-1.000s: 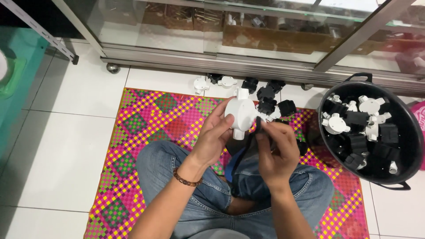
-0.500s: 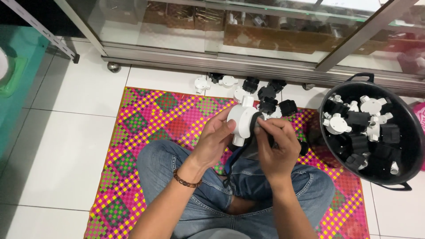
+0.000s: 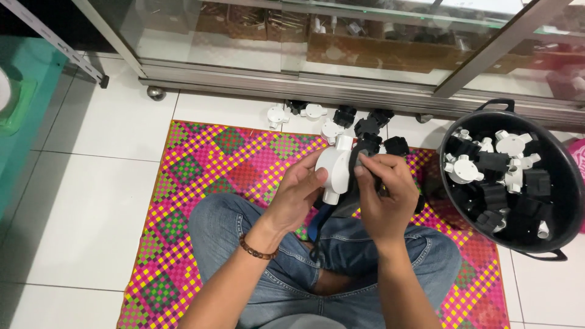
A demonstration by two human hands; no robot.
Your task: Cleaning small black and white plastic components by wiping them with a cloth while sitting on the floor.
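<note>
white round fitting (image 3: 334, 170) in left hand (image 3: 300, 194)

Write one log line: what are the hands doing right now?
left hand: holds white round fitting | right hand: presses black part against it | bucket: beside

Person seen from above, own body only. Blue denim jeans (image 3: 390, 262), slightly faded at the knees, seams visible along the legs. Both forearms bare, no sleeves in view. Left wrist has a thin beaded bracelet (image 3: 256, 250), brown beads. Left hand (image 3: 298, 195) and right hand (image 3: 384, 195) bare, no gloves, no rings visible. Feet mostly hidden under the legs.
</note>
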